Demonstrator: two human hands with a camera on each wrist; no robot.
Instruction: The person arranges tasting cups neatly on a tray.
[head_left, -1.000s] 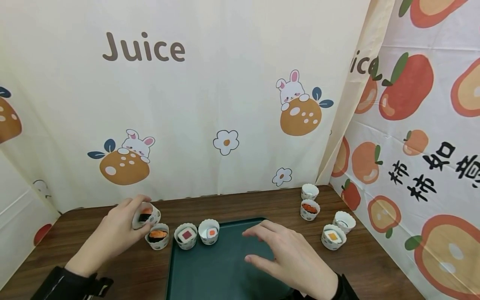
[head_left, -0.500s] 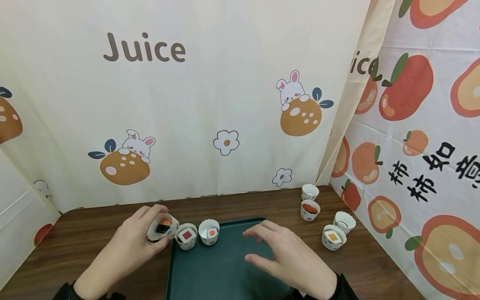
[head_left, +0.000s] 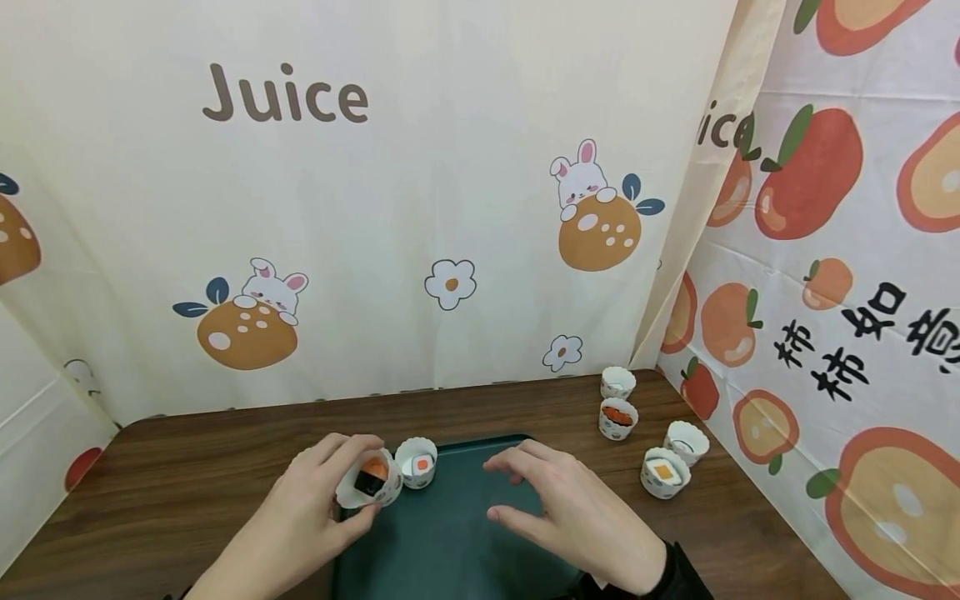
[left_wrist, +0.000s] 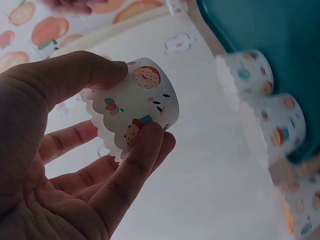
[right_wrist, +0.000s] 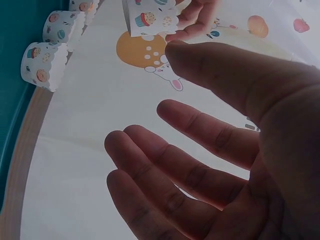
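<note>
One full word, back cloth (head_left: 397, 192): "Juice", clear as you like; "ice" pokes out at the fold.
Side cloth (head_left: 825, 333): black characters, 柿, 柿, 如, and a fourth clipped by the view's edge.
Left hand (head_left: 318, 496): fingers and thumb round a printed paper cup (left_wrist: 142, 97), over the tray's far left corner; inside, a sushi piece (head_left: 372, 477), orange and black.
Right hand (head_left: 566, 508): fingers wide, above the tray.
Tray's far edge: one cup with an orange-dotted piece (head_left: 422, 465), just beside the held one; the left wrist view counts three standing cups (left_wrist: 280, 130) hereabouts.
Right of the tray: four cups, two pairs! Red-filled cup (head_left: 617, 432) in one, yellow-centred piece (head_left: 664, 472) in the other.
Tray (head_left: 457, 533): one, dark green.
Tabletop (head_left: 187, 475): brown wood grain under the tray.
Room: two printed rabbits (head_left: 581, 183) behind the tray.
</note>
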